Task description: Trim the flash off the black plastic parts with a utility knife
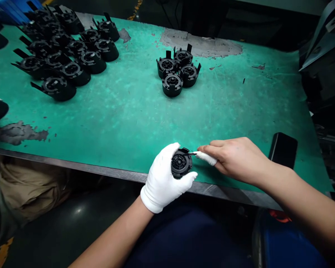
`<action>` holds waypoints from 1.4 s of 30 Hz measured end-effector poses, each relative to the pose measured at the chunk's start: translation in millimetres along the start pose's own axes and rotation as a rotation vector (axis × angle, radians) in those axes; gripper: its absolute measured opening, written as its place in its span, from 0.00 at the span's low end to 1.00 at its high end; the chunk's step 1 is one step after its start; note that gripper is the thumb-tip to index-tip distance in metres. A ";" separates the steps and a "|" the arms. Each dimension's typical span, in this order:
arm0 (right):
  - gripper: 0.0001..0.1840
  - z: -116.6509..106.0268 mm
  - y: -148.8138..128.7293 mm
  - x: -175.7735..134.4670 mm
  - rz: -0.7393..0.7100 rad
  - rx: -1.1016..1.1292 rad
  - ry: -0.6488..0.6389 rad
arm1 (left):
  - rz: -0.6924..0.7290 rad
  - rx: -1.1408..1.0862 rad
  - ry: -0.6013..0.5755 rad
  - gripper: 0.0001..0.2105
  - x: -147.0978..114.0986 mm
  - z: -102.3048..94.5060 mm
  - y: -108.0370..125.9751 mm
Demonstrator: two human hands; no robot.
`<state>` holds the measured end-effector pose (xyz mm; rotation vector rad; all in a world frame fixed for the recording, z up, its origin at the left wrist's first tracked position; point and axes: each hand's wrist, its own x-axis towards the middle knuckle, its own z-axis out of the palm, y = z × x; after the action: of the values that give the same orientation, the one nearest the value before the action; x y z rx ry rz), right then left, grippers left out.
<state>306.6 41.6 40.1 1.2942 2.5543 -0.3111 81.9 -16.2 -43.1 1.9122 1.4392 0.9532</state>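
Observation:
My left hand, in a white glove, is closed around a round black plastic housing near the table's front edge. The housing's ringed inner face is turned up toward me. From the right, my right hand pinches a thin, dark, slender tool with a shiny part near the fingers. Its tip reaches the upper right rim of the housing; its exact kind I cannot make out. A white cover wraps the right thumb, while the other fingers are bare.
Several similar black housings stand grouped at the table's middle back, and a larger cluster of housings fills the left. A black rectangular object lies to the right. The green table top has worn grey patches. Another person's clothing shows at left.

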 end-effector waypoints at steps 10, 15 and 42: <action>0.18 -4.1 -1.2 8.4 -0.032 0.007 -0.031 | 0.028 0.002 0.007 0.38 1.0 1.3 -2.0; 0.19 -3.8 2.2 3.4 -0.053 0.071 -0.053 | 0.050 -0.005 0.017 0.38 0.8 1.5 -2.2; 0.17 59.0 -78.4 -20.1 0.401 1.115 0.380 | -0.194 -0.073 0.064 0.38 -31.3 10.2 25.8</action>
<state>262.3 -37.1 -3.3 2.3399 2.2774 -1.6854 99.3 -53.4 -35.5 1.6692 1.5719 0.9682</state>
